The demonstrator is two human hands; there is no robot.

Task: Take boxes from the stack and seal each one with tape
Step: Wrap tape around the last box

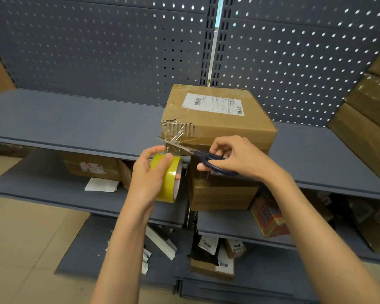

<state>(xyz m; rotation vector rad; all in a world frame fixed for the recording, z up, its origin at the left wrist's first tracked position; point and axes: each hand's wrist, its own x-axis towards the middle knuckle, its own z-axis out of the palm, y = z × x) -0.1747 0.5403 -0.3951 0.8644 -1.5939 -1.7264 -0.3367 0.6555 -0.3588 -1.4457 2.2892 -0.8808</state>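
Shelf bears closed box (contents unseen)—left hand grips tape roll, right hand seemingly scissors.

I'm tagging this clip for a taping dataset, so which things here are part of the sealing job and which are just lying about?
In the job:
- labelled box on the shelf
- tape roll, gripped by the left hand
- scissors in the right hand, blades at the clear tape strip
- stacked boxes at right

Lying about:
- paper slip on the lower shelf
- red printed carton
- scraps and packets at the bottom
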